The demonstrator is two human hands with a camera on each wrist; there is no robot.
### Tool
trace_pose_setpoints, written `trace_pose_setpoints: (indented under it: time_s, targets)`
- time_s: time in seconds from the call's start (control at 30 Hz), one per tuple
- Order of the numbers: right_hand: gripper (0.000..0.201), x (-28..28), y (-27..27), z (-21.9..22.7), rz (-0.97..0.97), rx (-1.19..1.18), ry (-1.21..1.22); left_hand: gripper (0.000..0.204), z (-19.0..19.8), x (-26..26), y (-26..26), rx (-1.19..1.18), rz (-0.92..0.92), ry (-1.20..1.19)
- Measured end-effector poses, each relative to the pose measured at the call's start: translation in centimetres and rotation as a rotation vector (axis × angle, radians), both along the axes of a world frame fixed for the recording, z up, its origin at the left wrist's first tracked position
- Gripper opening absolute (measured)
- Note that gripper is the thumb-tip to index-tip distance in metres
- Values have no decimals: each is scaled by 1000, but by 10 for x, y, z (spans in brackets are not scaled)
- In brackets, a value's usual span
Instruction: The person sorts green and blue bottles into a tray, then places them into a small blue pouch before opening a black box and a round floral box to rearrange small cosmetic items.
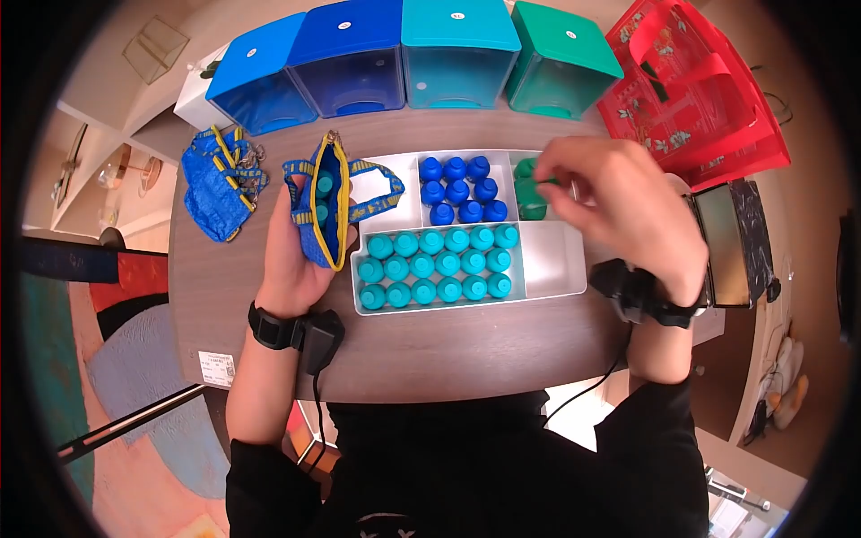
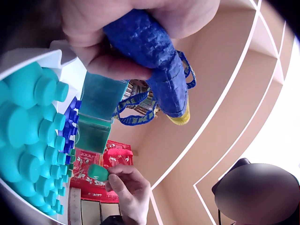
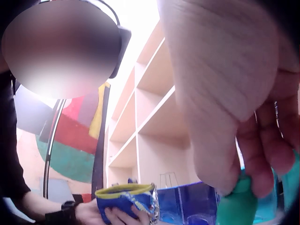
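Observation:
My left hand (image 1: 294,267) holds a small blue zip pouch (image 1: 313,244) with a yellow-edged mouth and patterned straps. The pouch stands unzipped, and turquoise-green bottles (image 1: 324,186) show inside it. Over the right end of the white tray (image 1: 558,293), my right hand (image 1: 632,199) pinches a small green bottle (image 2: 98,173) by its cap, between thumb and fingers. The same bottle (image 3: 237,208) hangs under the fingertips in the right wrist view. Rows of turquoise bottles (image 1: 435,265), a group of dark blue bottles (image 1: 456,192) and some green bottles (image 1: 532,212) fill separate tray compartments; my right hand partly hides the green ones.
Several lidded bins line the back: a light blue bin (image 1: 262,85), a dark blue bin (image 1: 350,76), a turquoise bin (image 1: 459,67) and a green bin (image 1: 558,76). Another blue pouch (image 1: 213,197) lies at left. A red bag (image 1: 708,112) stands at back right.

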State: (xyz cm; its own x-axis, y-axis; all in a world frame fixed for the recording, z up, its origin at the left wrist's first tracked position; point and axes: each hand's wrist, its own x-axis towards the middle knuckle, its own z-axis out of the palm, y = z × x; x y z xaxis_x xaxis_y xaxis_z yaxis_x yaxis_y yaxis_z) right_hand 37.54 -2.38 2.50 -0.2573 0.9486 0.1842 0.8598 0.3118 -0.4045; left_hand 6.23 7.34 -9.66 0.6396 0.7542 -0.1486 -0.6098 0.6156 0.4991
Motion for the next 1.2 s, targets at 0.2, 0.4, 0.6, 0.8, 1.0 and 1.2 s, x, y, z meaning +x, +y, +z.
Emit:
trace_pose_setpoints:
  time_s: [0.2, 0.4, 0.6, 0.8, 1.0, 1.2]
  targets:
    - [11, -11, 11, -30, 10, 54, -190, 47, 0, 1, -1, 6, 1, 34]
    - [15, -15, 16, -39, 18, -78, -149, 43, 12, 6, -6, -52, 86, 107]
    - [23, -15, 16, -40, 50, -128, -215, 42, 7, 4, -3, -11, 35, 60]
    - [25, -15, 16, -38, 55, -146, -245, 44, 2, 2, -1, 3, -14, -12]
    - [24, -16, 16, -35, 64, -130, -225, 45, 19, 9, -8, -85, 43, 47]
    - [24, -16, 20, -39, 87, -106, -199, 42, 11, 3, -6, -124, -59, -175]
